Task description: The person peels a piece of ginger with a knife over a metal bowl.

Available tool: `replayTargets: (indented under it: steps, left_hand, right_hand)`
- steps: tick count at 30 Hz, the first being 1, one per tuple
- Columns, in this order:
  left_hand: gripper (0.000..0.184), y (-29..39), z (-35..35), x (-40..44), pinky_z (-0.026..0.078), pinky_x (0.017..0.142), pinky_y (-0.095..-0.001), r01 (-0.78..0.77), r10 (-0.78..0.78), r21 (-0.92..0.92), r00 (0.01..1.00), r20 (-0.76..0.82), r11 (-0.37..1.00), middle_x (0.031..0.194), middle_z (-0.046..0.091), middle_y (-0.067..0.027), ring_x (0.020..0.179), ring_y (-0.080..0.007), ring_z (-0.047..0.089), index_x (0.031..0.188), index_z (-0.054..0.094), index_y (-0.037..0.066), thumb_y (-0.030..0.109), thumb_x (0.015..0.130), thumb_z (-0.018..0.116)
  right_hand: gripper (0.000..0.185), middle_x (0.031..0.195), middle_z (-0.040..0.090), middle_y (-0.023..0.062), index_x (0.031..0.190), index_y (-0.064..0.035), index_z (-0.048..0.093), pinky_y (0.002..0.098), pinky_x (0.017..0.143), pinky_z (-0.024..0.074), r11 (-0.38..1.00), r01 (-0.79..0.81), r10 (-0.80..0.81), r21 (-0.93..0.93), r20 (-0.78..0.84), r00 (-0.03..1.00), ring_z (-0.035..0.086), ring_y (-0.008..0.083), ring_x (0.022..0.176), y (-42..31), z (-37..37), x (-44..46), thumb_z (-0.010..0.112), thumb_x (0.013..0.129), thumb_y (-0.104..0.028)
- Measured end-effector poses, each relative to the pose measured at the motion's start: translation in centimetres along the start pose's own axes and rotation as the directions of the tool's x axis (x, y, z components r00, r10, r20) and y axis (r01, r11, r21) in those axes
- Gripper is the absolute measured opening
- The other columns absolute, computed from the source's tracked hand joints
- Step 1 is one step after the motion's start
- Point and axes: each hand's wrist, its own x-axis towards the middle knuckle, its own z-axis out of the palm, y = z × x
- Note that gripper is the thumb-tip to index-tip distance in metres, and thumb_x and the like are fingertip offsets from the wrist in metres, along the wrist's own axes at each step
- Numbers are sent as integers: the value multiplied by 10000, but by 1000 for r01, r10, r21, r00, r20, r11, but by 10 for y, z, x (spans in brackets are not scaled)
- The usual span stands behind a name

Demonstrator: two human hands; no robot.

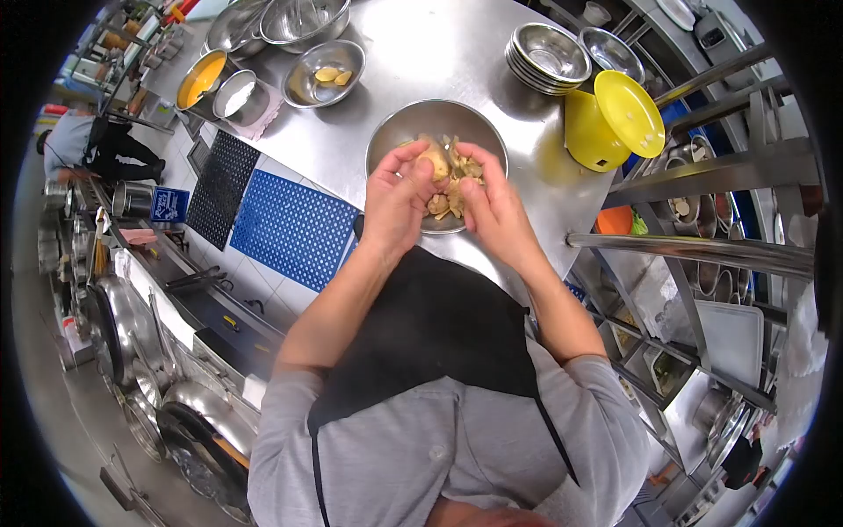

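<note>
Over a steel mixing bowl [378, 140], my left hand [395, 202] grips a pale, knobbly piece of ginger [435, 162] between thumb and fingers. My right hand [500, 211] is closed close beside it, with curled fingers and the thumb pointing inward. A thin tool may be in that hand, but it is too small to make out. Brownish ginger pieces [439, 205] and scraps lie in the bowl below both hands. Further back on the left, a smaller steel bowl [303, 86] contains a few smooth yellow peeled pieces [332, 75].
Stacked steel bowls [546, 60] and a yellow lidded container [590, 132] stand at the right. Pots with orange liquid [202, 79] and white contents [239, 98] sit at the left edge. A metal rail [685, 249] runs at right. Another person [79, 145] bends over far left.
</note>
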Motion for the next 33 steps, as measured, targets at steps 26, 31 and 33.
replayTargets:
  steps: [26,31,33]
  left_hand:
    - [246,-17,-25,6,532,867,-310,-173,132,205,971,198,963,1092,678,-85,962,-137,654,1178,617,-3,102,962,666]
    - [340,-9,-15,2,529,924,-322,-13,18,-29,982,186,1000,1205,637,-101,1057,-156,638,1329,527,4,104,1011,590]
    - [375,-10,-17,5,536,938,-331,18,3,-141,989,145,990,1259,613,-116,1096,-174,632,1384,496,22,110,1026,562]
  right_hand:
    - [323,657,572,29,1331,-118,442,203,436,428,968,-89,83,235,35,996,522,91,485,24,5,21,495,1058,-281]
    - [288,591,456,-23,1330,-159,411,200,351,310,931,-153,159,331,11,987,391,66,392,8,6,19,444,1071,-280]
    - [293,615,470,-18,1340,-162,406,201,355,316,955,-148,157,259,-18,987,401,66,402,4,7,12,444,1069,-266]
